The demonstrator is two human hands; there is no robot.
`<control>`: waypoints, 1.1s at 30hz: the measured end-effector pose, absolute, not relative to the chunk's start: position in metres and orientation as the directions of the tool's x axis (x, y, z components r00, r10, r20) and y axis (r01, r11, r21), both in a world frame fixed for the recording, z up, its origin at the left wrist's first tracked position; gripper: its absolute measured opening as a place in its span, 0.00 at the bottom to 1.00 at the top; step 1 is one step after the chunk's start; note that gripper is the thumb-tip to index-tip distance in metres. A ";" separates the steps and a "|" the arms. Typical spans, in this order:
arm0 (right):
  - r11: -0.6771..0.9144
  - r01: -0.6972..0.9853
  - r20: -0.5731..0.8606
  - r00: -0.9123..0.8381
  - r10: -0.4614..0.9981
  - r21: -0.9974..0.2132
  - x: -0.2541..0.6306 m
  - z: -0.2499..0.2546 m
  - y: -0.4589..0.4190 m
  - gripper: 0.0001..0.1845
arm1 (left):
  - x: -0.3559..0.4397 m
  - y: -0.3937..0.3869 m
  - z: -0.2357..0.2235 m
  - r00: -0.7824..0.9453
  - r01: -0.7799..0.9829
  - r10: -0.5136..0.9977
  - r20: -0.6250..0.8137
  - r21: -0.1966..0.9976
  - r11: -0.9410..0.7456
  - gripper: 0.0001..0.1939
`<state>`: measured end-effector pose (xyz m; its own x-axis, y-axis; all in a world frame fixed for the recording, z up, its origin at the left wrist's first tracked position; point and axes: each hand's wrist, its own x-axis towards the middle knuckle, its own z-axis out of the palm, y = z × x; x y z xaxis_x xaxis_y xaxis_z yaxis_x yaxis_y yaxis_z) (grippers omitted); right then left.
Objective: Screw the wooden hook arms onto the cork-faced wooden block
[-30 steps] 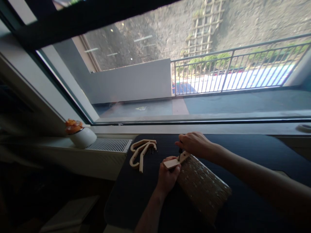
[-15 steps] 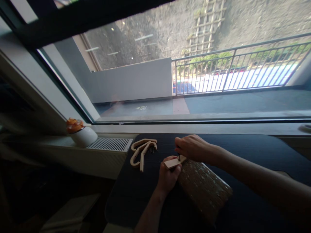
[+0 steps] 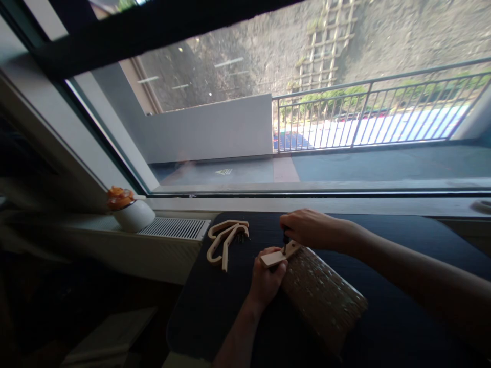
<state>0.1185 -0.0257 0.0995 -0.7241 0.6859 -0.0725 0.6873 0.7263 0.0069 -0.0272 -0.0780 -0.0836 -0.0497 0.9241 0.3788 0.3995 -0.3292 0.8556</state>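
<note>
My left hand [image 3: 265, 280] is closed around a pale wooden hook [image 3: 274, 258], thumb in front and fingers behind. The hook lies against the near-window end of a rough, bark-faced wooden board [image 3: 326, 299] with white flecks. In my closed right hand [image 3: 311, 228] is a dark-handled screwdriver [image 3: 284, 247], held upright with its lower end on the hook. Whether a screw sits under the tip is too small to tell. A dark hole shows in the hook to the right of the shaft. More pale wooden hooks [image 3: 224, 246] lie left of my hands, beside several small screws [image 3: 241, 237].
The dark table [image 3: 215, 317] has rounded corners and stands against the windowsill [image 3: 345, 205]. To the left, a white pot [image 3: 134, 216] with an orange top rests on a ledge beside a white vent grille [image 3: 174, 228]. A large window rises behind.
My right hand has risen slightly and turned around the screwdriver, so more of the shaft and the hook's hole show. My left hand keeps its grip on the hook.
</note>
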 end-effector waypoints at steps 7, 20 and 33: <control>0.570 0.816 -0.010 -0.572 0.820 0.091 0.107 0.085 -0.032 0.19 | -0.025 -0.080 -0.080 -0.073 0.399 0.919 0.388 0.856 -0.329 0.12; 0.629 0.777 0.003 -0.629 0.777 0.025 0.108 0.083 -0.029 0.14 | -0.028 -0.079 -0.082 -0.056 0.412 0.919 0.390 0.847 -0.334 0.12; 0.490 0.871 0.098 -0.488 0.867 -0.005 0.135 0.098 -0.024 0.19 | -0.027 -0.079 -0.083 -0.039 0.415 0.930 0.365 0.853 -0.317 0.11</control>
<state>0.1348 -0.0236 0.0981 -0.4877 0.8675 0.0979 0.8715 0.4905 -0.0045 -0.0270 -0.0794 -0.0826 -0.0389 0.9302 0.3650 0.4153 -0.3172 0.8526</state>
